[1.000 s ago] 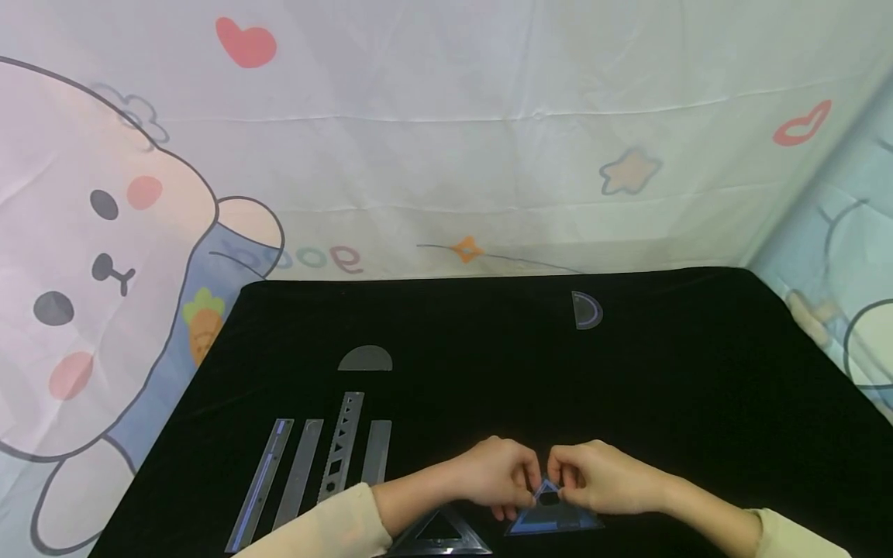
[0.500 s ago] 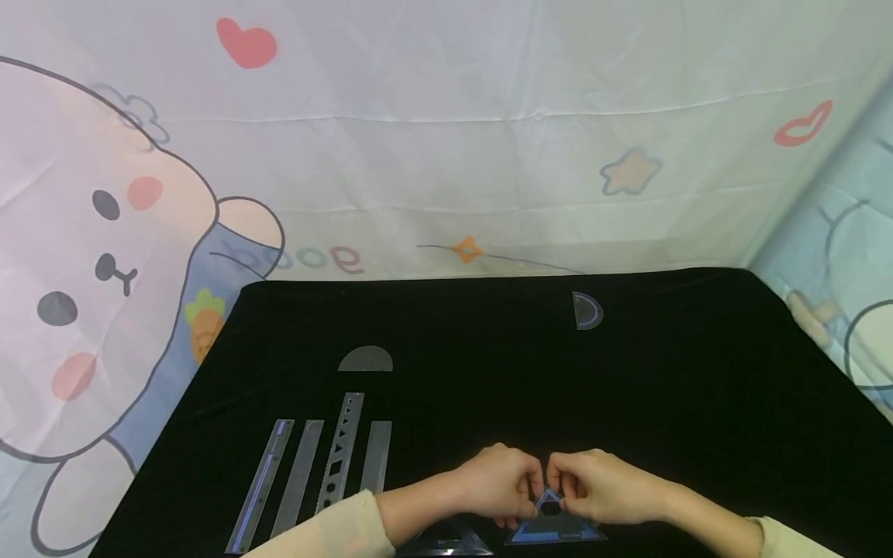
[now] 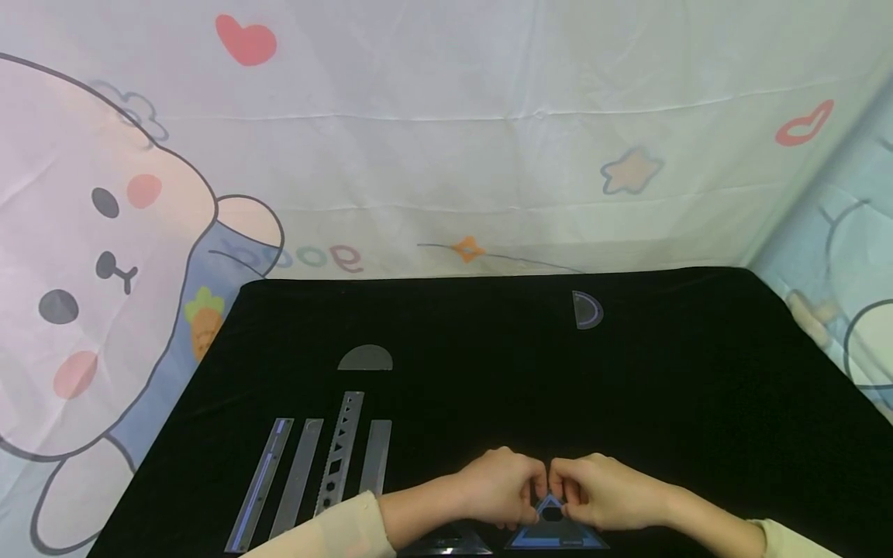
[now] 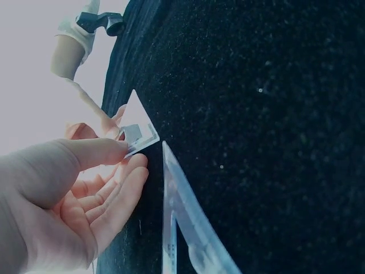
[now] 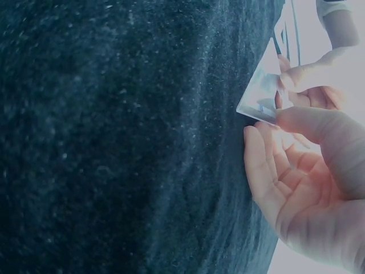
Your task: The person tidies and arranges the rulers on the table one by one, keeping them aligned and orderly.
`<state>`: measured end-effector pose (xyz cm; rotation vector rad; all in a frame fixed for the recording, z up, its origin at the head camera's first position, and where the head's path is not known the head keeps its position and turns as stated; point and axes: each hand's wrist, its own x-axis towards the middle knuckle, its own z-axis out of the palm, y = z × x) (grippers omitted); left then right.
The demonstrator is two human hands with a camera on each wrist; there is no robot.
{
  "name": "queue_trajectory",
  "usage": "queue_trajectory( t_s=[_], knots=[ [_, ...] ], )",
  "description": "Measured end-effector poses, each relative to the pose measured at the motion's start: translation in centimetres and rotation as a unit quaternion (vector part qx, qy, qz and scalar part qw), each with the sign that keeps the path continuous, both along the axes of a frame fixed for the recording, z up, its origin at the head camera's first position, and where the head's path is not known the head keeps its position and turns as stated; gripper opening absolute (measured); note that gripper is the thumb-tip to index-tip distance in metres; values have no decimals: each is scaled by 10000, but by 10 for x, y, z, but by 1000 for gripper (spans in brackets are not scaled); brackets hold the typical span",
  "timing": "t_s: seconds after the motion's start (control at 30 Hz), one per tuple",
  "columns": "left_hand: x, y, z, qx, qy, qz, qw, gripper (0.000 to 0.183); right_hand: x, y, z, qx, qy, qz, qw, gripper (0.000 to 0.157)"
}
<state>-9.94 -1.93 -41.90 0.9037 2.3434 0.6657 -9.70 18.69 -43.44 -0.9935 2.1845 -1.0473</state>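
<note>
Basically, biggest first: white backdrop (image 3: 516,77) w/ a cartoon bear, hearts & stars hangs beyond the table at 12. Next, the table (image 3: 698,387), under black cloth; clock refs = head view, from its middle, 12 being the far edge.

Two cream sleeves come in, L sleeve (image 3: 335,528) from 7 and R sleeve (image 3: 795,541) from 4; L one crosses the near ends of some rulers. A dark gadget (image 4: 100,23) sits by the R cuff, per L wrist view.

Rulers, approx. 8 to 9 o'clock, side by side & apart, outermost first: blue-striped ruler (image 3: 260,484), plain ruler (image 3: 296,477), stencil ruler (image 3: 345,440) w/ cut-out shapes, short ruler (image 3: 376,457).

L hand (image 3: 502,488) & R hand (image 3: 607,490) meet at 5 o'clock, fingertips nearly together. Both grips pinch the blue-edged set square (image 3: 558,531) near its apex, thumb vs. fingers, L grip on the L slant edge, R grip on the R one. Apex points to 12; can't tell if its base touches the cloth.

Clear set square (image 3: 449,551) at 6–7, partly behind L arm, one corner just beside the held one.

Smallest: grey protractor (image 3: 366,359) at 10, flat edge toward 6; blue-arc protractor (image 3: 587,311) btwn 1 & 2, flat edge toward 9.
</note>
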Motion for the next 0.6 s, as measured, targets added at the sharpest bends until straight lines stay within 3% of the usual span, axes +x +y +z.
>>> queue_trajectory(
  t_s=[0.6],
  knots=[
    [-1,2,-3,-168,290,-92,9994,20,2,-1,2,271,223,47,9994,14]
  ],
)
